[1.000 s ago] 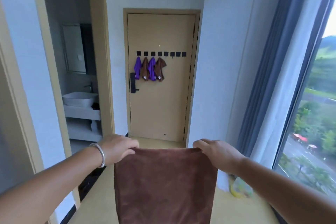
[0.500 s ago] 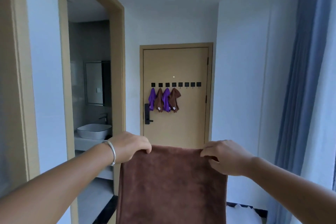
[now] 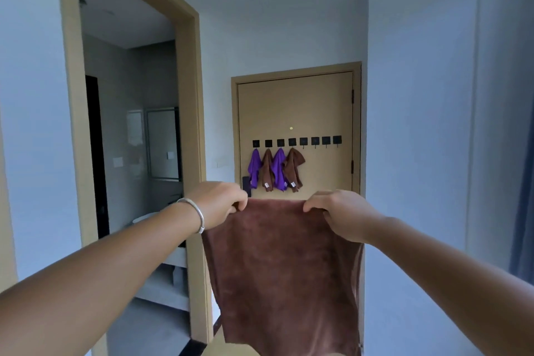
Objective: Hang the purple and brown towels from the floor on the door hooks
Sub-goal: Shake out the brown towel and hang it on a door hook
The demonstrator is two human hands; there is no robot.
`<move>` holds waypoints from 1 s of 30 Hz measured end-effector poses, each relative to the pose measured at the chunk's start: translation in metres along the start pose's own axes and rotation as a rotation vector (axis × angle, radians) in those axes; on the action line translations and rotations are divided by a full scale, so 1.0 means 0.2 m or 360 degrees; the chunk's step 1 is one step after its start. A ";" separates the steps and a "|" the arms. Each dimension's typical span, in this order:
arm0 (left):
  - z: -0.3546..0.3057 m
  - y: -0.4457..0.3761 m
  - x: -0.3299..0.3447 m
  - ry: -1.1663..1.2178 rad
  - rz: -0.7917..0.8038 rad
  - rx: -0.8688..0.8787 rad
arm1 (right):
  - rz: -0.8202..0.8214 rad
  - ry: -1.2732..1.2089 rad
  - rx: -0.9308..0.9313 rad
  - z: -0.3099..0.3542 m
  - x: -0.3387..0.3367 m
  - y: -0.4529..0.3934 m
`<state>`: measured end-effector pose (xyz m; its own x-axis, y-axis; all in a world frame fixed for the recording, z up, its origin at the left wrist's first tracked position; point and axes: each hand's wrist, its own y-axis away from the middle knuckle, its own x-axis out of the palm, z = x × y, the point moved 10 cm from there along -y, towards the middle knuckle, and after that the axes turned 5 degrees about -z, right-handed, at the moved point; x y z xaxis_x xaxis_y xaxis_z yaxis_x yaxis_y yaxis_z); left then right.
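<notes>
Towel height is the main difference from half a second ago: the brown towel (image 3: 284, 274) now sits higher against the door (image 3: 294, 107), its top hem just under the four towels already hung, and the door and hooks look larger and nearer. At the left a bathroom doorway (image 3: 130, 153) stands open, its tan frame running down close beside the towel's left edge. The left hand (image 3: 215, 204), with a silver bangle (image 3: 193, 212) at the wrist, grips the top left corner, its fingers (image 3: 238, 205) curled over the hem. The cloth hangs flat and straight between the two hands, well short of the door. The right hand (image 3: 341, 215) grips the top right corner in the same way, knuckles up. On the door a row of eight black hooks (image 3: 297, 141) runs across; the left four carry purple, brown, purple and brown towels (image 3: 276, 169), and the right four are bare. Right of the door plain wall continues to a blue curtain (image 3: 523, 211) at the far edge.
</notes>
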<state>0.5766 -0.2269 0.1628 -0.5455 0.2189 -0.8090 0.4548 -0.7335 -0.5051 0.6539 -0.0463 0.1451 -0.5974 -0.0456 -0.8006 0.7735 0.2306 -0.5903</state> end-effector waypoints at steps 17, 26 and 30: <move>0.26 -1.09 0.73 0.0129 -0.0291 0.0312 | -0.0155 0.0242 0.0264 -0.82 0.43 -0.74; 0.60 -1.59 1.18 0.0425 -0.0415 0.0538 | 0.0017 0.0075 0.0345 -1.23 0.95 -1.26; 0.71 -1.80 1.36 0.0437 -0.0371 0.0540 | 0.0035 0.0146 0.0327 -1.34 1.11 -1.46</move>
<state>0.1648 0.0052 0.1671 -0.3791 0.5302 -0.7584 0.0631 -0.8029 -0.5928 0.2395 0.1369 0.1667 -0.5896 0.0477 -0.8063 0.8077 0.0274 -0.5890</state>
